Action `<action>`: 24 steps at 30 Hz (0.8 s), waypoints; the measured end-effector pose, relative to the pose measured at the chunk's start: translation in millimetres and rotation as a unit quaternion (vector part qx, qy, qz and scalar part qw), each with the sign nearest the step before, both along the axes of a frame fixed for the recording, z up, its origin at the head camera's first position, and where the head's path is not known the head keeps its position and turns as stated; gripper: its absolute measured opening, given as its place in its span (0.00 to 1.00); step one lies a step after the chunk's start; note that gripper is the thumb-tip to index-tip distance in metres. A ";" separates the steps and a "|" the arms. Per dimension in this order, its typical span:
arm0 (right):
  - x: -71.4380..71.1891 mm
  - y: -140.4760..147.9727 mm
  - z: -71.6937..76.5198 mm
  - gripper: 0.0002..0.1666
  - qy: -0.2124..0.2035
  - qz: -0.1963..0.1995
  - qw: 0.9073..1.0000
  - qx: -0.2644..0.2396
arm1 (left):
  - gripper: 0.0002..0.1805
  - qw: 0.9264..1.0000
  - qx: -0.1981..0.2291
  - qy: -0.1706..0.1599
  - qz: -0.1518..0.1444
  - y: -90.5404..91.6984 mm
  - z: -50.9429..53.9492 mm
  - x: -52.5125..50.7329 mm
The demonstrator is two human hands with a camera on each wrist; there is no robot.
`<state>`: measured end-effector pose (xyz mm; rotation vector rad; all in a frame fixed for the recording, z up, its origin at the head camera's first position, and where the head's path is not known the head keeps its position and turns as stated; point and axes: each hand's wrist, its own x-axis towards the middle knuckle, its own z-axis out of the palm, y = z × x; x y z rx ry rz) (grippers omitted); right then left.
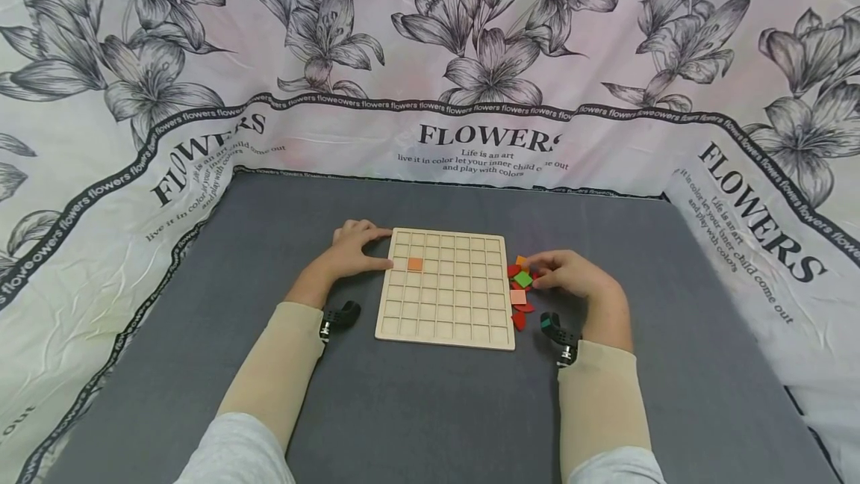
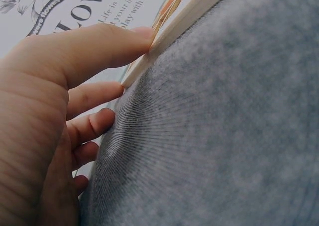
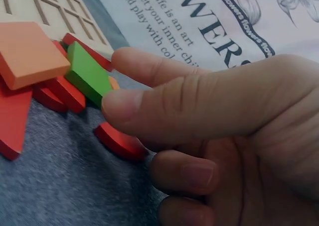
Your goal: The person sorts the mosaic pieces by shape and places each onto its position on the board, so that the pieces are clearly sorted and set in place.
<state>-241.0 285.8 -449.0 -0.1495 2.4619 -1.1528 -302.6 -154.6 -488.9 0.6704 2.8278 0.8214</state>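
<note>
In the head view, my left hand rests at the left edge of a square wooden grid board. The thumb and index fingertip touch that edge, as the left wrist view also shows. One orange square tile sits in a cell at the board's upper left. My right hand reaches over a small heap of wooden pieces on the board's right. Its thumb is at a corner of a green block; a gap separates the index finger from the thumb. The other right fingers are curled, and parts of the heap are hidden.
Red pieces, a light orange square block and another orange piece lie around the green block. A grey cloth covers the table. Flower-printed sheeting stands behind and along the sides.
</note>
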 end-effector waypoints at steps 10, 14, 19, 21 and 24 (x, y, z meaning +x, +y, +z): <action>-6.2 -3.6 -5.6 0.23 -0.010 -0.010 1.000 0.002 | 0.42 1.000 0.001 0.004 -0.002 -0.8 -0.9 -1.4; -6.7 -5.3 -6.2 0.20 -0.012 -0.012 1.000 0.004 | 0.42 1.000 0.003 0.002 -0.002 -0.7 0.7 0.0; -6.5 -6.9 -5.0 0.20 -0.016 -0.014 1.000 0.002 | 0.42 1.000 0.004 0.000 -0.003 -0.5 1.2 0.4; -6.6 -7.2 -4.6 0.20 -0.016 -0.015 1.000 0.000 | 0.42 1.000 0.004 0.000 -0.002 -0.4 1.3 0.4; -6.7 -7.0 -3.8 0.21 -0.014 -0.011 1.000 0.001 | 0.42 1.000 0.004 -0.003 -0.001 -0.2 0.7 -0.5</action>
